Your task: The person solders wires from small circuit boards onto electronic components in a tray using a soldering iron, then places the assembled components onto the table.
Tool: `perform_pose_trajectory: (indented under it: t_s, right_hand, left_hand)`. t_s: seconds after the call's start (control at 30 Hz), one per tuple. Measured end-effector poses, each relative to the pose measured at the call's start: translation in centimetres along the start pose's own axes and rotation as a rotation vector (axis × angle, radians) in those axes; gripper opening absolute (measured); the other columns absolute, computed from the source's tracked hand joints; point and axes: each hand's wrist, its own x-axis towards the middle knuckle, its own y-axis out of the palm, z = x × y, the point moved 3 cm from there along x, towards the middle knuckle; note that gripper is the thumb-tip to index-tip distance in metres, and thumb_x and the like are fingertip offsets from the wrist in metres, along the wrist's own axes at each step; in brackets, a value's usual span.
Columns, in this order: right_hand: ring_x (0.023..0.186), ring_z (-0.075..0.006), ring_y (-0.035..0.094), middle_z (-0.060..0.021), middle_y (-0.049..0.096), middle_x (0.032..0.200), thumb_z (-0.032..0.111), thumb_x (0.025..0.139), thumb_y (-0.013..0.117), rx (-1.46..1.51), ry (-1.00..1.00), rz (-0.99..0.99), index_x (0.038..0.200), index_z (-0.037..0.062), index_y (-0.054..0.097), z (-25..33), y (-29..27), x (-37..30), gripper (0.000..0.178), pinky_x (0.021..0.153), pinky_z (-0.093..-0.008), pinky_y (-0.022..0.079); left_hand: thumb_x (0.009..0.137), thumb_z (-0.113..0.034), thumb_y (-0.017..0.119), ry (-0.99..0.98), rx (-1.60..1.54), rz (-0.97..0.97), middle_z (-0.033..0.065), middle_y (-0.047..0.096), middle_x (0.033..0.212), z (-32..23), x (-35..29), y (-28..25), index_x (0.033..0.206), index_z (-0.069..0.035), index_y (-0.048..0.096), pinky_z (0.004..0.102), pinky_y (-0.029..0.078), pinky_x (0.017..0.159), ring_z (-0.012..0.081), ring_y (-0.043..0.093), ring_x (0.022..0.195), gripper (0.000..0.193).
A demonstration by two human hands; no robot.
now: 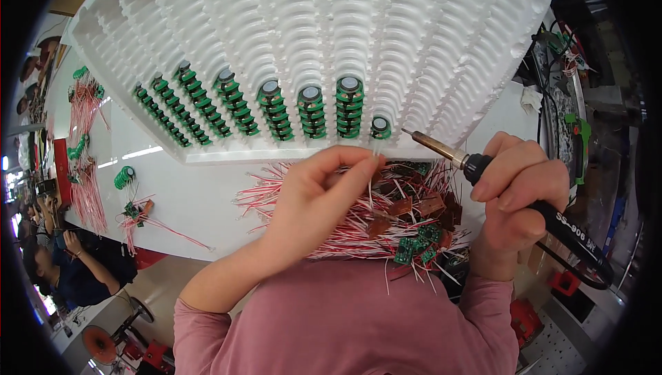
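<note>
My right hand [517, 185] is wrapped round the black handle of a soldering iron [445, 151]. The iron's tip points left, just right of a small round green circuit board part [380, 127] with a light disc on top. That part sits in the front row of a ridged white foam tray [289, 23]. My left hand [321, 189] pinches thin white wire [376, 147] right below it; the fingertips partly hide the wire's ends. Under and beside the left hand lies a heap of red and white wires [338, 240] with green circuit boards [417, 244] and brown pieces among them.
Several rows of stacked green round boards [277, 113] fill the tray's front left grooves. More wired boards [86, 182] lie on the white table at left. The iron's black cable [586, 271] loops at right, near a green tool [583, 144]. Another person [76, 264] sits at far left.
</note>
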Motion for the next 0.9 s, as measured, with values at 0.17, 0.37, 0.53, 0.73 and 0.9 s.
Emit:
perform_pose_trajectory:
  t_s: [0.17, 0.37, 0.53, 0.73, 0.9]
  right_hand:
    - [0.052, -0.0106, 0.048, -0.0046, 0.054, 0.063, 0.044, 0.076, 0.056, 0.009, -0.081, 0.011, 0.073, 0.0094, 0.044, -0.4, -1.0, 0.2, 0.037, 0.048, -0.0215, 0.032]
    - [0.051, -0.0106, 0.046, -0.005, 0.054, 0.062, 0.045, 0.076, 0.057, 0.007, -0.032, -0.033, 0.072, 0.0093, 0.045, -0.6, -1.2, 0.0, 0.038, 0.047, -0.0212, 0.032]
    - [0.051, -0.0107, 0.045, -0.0057, 0.054, 0.062, 0.046, 0.075, 0.058, -0.001, 0.0, -0.032, 0.071, 0.0091, 0.045, -0.7, -1.4, 0.0, 0.039, 0.048, -0.0215, 0.033]
    - [0.052, -0.0111, 0.045, -0.0063, 0.054, 0.062, 0.046, 0.074, 0.058, -0.002, 0.016, -0.047, 0.07, 0.0088, 0.045, -0.8, -1.2, -0.1, 0.04, 0.049, -0.0216, 0.034]
    - [0.051, -0.0113, 0.046, -0.0061, 0.053, 0.062, 0.046, 0.075, 0.057, -0.004, 0.008, -0.047, 0.071, 0.0088, 0.044, -1.0, -1.1, 0.0, 0.04, 0.049, -0.0217, 0.033]
  left_hand:
    - [0.081, -0.003, 0.054, 0.445, 0.235, -0.097, 0.0103, 0.055, 0.105, -0.2, -0.5, 0.2, 0.09, 0.002, 0.058, 0.0135, 0.033, 0.048, -0.0014, 0.04, 0.053, 0.011]
    - [0.082, -0.002, 0.052, 0.388, 0.214, -0.106, 0.0088, 0.055, 0.107, 0.1, -0.3, 0.5, 0.092, 0.002, 0.058, 0.0134, 0.033, 0.048, -0.0028, 0.04, 0.055, 0.012]
    - [0.083, -0.003, 0.051, 0.359, 0.175, -0.09, 0.0075, 0.055, 0.107, 0.0, -0.1, 0.7, 0.094, 0.001, 0.057, 0.0131, 0.033, 0.048, -0.003, 0.04, 0.056, 0.013]
    - [0.083, -0.004, 0.052, 0.379, 0.197, -0.076, 0.0072, 0.056, 0.106, 0.0, 0.0, 0.7, 0.095, 0.001, 0.057, 0.0131, 0.033, 0.046, -0.0025, 0.041, 0.055, 0.014]
    - [0.084, -0.006, 0.052, 0.27, 0.185, -0.078, 0.0032, 0.061, 0.089, -0.4, -0.2, 0.7, 0.096, 0.001, 0.057, 0.0131, 0.031, 0.044, -0.0022, 0.041, 0.052, 0.015]
